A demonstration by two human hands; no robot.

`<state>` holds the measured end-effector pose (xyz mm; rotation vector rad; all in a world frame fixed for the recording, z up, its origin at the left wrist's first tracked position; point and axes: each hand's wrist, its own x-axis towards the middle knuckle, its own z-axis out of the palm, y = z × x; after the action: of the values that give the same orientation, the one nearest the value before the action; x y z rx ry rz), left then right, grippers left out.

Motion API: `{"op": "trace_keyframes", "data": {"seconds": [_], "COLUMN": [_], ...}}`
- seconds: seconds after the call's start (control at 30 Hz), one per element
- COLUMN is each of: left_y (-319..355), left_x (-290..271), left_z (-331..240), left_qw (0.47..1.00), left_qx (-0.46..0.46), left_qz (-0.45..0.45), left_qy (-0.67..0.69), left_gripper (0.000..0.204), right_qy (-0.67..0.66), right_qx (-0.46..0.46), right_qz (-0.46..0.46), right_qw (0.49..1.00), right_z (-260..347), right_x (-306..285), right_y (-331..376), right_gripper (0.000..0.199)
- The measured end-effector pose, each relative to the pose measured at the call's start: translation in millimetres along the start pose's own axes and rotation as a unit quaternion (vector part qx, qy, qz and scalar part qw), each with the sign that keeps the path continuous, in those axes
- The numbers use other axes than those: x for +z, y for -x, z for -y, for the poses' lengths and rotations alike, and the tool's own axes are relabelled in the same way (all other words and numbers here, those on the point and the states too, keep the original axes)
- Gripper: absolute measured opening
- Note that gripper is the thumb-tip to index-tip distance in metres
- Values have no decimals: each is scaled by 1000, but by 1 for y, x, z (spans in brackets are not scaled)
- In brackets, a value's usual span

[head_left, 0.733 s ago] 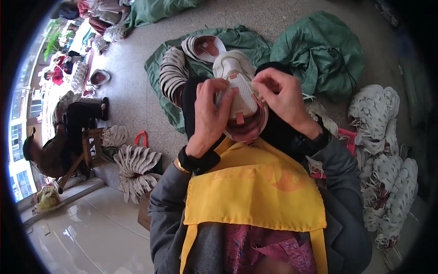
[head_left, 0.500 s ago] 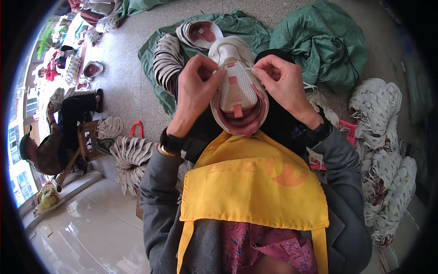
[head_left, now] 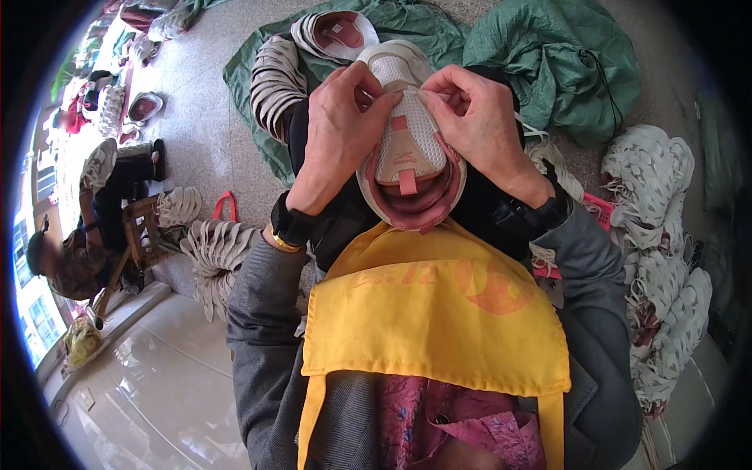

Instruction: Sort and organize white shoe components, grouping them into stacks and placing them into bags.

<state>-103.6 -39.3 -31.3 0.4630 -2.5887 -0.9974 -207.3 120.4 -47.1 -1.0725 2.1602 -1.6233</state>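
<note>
A white mesh sneaker (head_left: pixel 409 145) with a pink lining and pink tongue tab stands on my lap, its heel toward me. My left hand (head_left: pixel 338 133) grips its left side, thumb and fingers pinching at the tongue near the top. On the shoe's right side my right hand (head_left: pixel 478 117) pinches the upper edge of the tongue. Both hands meet above the toe cap. A yellow apron (head_left: pixel 439 313) covers my lap below the shoe.
Rows of white sneakers lie on a green cloth (head_left: pixel 258 70) ahead and in a pile (head_left: pixel 658 235) at my right. A green sack (head_left: pixel 556 55) sits ahead right. More shoes (head_left: pixel 215 251) are stacked at my left. Another person (head_left: pixel 86 227) sits on a stool at far left.
The shoe has been lifted closer and tilted more upright. Both hands slid up from its sides to pinch at the tongue near the top.
</note>
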Motion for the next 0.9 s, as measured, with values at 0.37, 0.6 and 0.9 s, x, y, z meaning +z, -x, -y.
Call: {"op": "trace_keyframes", "data": {"seconds": [0.37,0.6,0.9], "left_y": [-7,-9,-12], "left_x": [6,4,-2], "left_z": [-5,1,0], "left_qw": [999,999,995], "left_qx": [-39,-38,-83], "left_qz": [0,11,42], "left_qy": [8,4,26], "left_gripper": [19,24,32], "right_qy": [42,69,100], "right_qx": [-21,-26,-59], "right_qz": [14,24,54], "right_qw": [999,997,992], "right_z": [3,2,3], "right_x": [0,-2,-4], "right_y": [-9,-14,-26], "right_gripper": [8,8,8]}}
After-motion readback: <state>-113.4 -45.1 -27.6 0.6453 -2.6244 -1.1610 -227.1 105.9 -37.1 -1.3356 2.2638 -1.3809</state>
